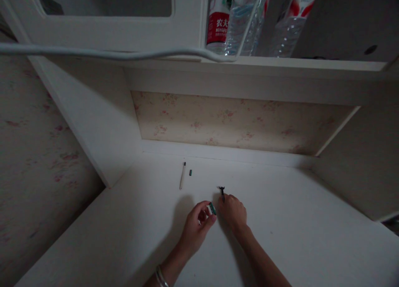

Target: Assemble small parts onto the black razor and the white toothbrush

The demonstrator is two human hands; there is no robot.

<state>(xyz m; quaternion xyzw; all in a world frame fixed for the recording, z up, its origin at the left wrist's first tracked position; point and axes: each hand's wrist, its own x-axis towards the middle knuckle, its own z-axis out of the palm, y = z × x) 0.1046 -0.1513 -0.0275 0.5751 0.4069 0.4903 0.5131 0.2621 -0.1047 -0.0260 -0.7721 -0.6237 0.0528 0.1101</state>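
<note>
- My left hand (196, 225) pinches a small green piece (212, 208) between thumb and fingers, above the white tabletop (289, 233).
- My right hand (234, 211), just beside it, curls closed on a dark-headed tool (222, 190).

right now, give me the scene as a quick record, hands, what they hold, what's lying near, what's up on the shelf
left hand: pinching a small dark green piece
right hand: fingers around the handle of a black tool with a wider end
lying beyond the hands: slim white stick with a dark tip; second green piece to its right
surface: white tabletop
shelf above: plastic bottles
</note>
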